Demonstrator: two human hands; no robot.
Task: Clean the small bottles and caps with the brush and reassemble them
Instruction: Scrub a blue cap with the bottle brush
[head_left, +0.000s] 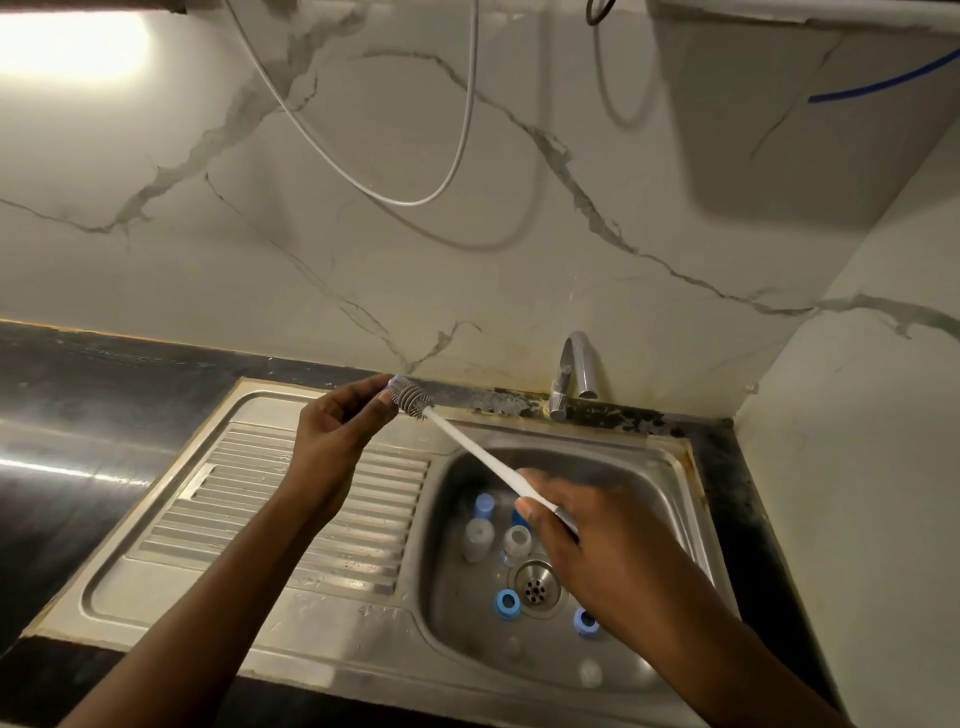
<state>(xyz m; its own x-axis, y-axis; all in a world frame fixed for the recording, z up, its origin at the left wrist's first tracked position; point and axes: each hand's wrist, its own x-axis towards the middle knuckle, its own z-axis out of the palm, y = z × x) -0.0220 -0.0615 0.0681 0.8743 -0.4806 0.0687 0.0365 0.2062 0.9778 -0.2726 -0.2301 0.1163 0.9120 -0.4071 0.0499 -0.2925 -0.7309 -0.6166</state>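
Veined marble wall (363, 234) rises behind a steel sink (670, 462) set in a dark counter (78, 384). Above the basin the brush (467, 441) slants from lower right to upper left. The right hand (587, 540) grips the lower end of its white handle, fingers curled round it. The left hand (337, 426) pinches the far tip of the grey bristle head between thumb and fingertips, over the back edge of the drainboard (291, 499). Whether some small piece also sits between those fingers I cannot tell. Down in the basin two clear, uncapped bottles (478, 538) stand side by side, a blue-topped one just behind them. Two loose blue caps (507, 603) lie either side of the drain (535, 590), the right one partly hidden by the wrist. A tap (574, 371) stands at the back rim, and a white cable (457, 130) hangs looped against the wall.
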